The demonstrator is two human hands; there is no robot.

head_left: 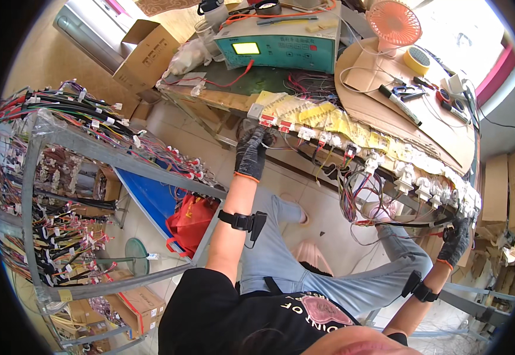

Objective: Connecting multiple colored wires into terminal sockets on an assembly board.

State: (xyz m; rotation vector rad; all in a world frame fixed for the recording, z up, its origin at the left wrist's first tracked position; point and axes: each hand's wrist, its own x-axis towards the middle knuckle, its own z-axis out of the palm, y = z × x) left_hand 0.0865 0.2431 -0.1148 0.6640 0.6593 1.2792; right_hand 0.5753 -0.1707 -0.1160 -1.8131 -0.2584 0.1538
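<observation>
My left hand (251,152), in a dark grey knit glove with an orange cuff, is at the left end of a row of connectors along the bench's front edge. Its fingers are bent close beneath a red-and-white connector (267,120); what they hold is hidden. At the row's right end, my right hand (455,241), gloved alike, closes around the end of a wire harness (414,224) below clustered white connectors (467,201). Between the hands, coloured wires (352,198) hang in loops from the row. Yellow taped strips (310,112) lie behind the connectors.
A teal tester (275,52) with a lit screen stands on the bench, a red lead running from it. Rightward are an orange fan (394,23), tape roll (416,60), marker (399,105) and cardboard sheet (364,83). A metal rack (133,165) draped with harnesses stands left, near a red bag (192,223).
</observation>
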